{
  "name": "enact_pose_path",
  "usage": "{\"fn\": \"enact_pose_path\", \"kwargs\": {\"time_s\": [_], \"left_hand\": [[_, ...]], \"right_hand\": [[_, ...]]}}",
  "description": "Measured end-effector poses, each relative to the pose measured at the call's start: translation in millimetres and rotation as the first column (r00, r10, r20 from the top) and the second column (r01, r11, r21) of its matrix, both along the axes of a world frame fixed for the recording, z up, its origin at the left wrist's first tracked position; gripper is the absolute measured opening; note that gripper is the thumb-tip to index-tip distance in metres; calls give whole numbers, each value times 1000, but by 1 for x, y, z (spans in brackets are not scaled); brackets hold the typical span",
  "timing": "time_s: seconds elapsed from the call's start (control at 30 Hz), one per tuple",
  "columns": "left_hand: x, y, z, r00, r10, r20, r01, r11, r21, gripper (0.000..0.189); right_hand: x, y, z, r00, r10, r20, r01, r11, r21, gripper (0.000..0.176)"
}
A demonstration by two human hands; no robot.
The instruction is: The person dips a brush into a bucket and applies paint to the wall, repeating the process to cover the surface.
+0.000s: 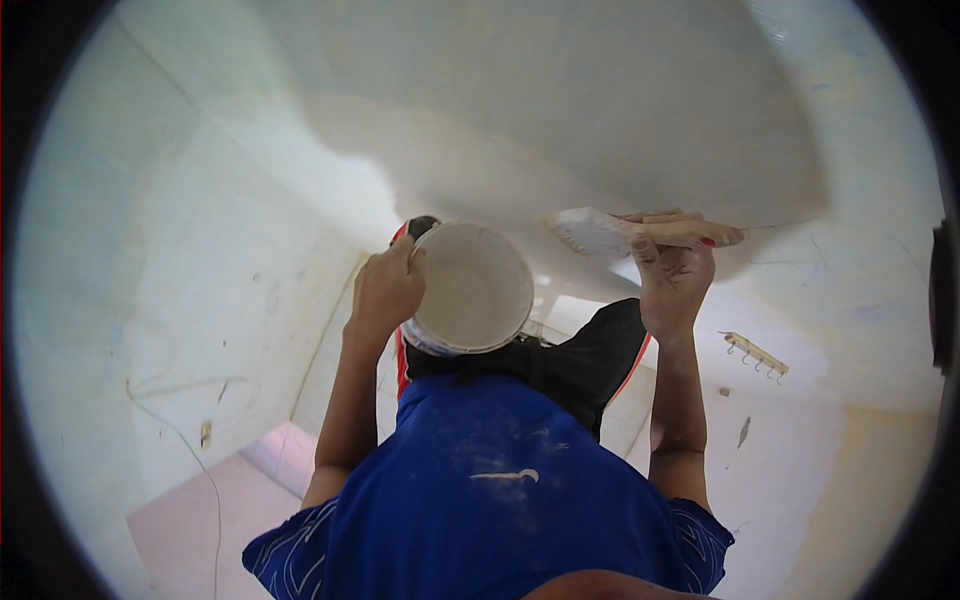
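My left hand (388, 288) is closed on the rim of a round bucket (474, 285), which I hold in front of my body. Its inside is pale, with a whitish coating on the wall and bottom. In my right hand (672, 275) is a wide paint brush (588, 232), its wooden handle lying along my fingers. White paint covers the brush head, which points left toward the bucket and overlaps the pale wall in this view. Dark smudges mark my right palm and fingers.
A pale, patchily painted wall (560, 130) fills the area ahead, partly in shadow. On the right a hook rack (757, 354) is fixed to the wall. A thin cord (200, 462) hangs at the lower left. My legs (590, 370) are below the bucket.
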State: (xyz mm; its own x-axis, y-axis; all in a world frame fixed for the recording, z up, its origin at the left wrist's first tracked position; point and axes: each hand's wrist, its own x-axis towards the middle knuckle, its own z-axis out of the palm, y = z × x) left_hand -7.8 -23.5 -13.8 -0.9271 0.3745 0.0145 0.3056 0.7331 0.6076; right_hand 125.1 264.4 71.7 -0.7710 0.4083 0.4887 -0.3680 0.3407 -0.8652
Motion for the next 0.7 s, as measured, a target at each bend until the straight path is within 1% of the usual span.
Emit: {"fn": "enact_pose_path", "kwargs": {"time_s": [0.03,0.07,0.1,0.13,0.17,0.23,0.27,0.33,0.47,0.53,0.57,0.63,0.7], "left_hand": [[-1,0,0,1000,-14,7,15,999,-34,30],[-1,0,1,999,-34,12,35,997,-68,27],[0,-1,1,1000,-19,19,20,997,-76,27],[0,-1,1,1000,-21,18,22,998,-52,27],[1,-1,1,1000,-23,17,23,999,-28,27],[3,-2,2,999,-2,46,3,999,-36,27],[4,-2,1,998,8,67,-5,999,-37,26],[5,-4,-1,998,19,60,-17,999,-36,26],[6,-2,-5,997,38,74,-35,999,-41,26],[6,-1,-8,997,41,68,-39,999,-32,26],[6,0,-9,998,39,57,-38,999,-14,26],[6,-1,-11,998,34,45,-33,999,-20,26],[6,-2,-13,999,26,32,-26,999,-25,26]], "right_hand": [[-5,-8,-3,1000,24,12,-24,1000,-10,7],[-11,-16,-6,985,133,109,-131,991,-26,8],[-17,-25,-9,950,237,201,-231,972,-51,9],[-27,-35,-20,922,325,209,-329,944,-15,14],[-35,-43,-29,917,338,211,-341,940,-22,14],[-45,-57,-46,826,427,367,-444,895,-40,17],[-49,-62,-53,821,436,369,-452,891,-48,17],[-57,-70,-64,737,416,533,-496,868,10,22],[-72,-75,-97,694,495,522,-575,818,-11,24],[-79,-80,-103,621,456,638,-648,757,89,26],[-83,-84,-103,618,459,639,-649,756,84,26],[-88,-92,-101,561,450,695,-689,719,90,22],[-94,-99,-114,544,471,694,-698,714,63,20]]}}
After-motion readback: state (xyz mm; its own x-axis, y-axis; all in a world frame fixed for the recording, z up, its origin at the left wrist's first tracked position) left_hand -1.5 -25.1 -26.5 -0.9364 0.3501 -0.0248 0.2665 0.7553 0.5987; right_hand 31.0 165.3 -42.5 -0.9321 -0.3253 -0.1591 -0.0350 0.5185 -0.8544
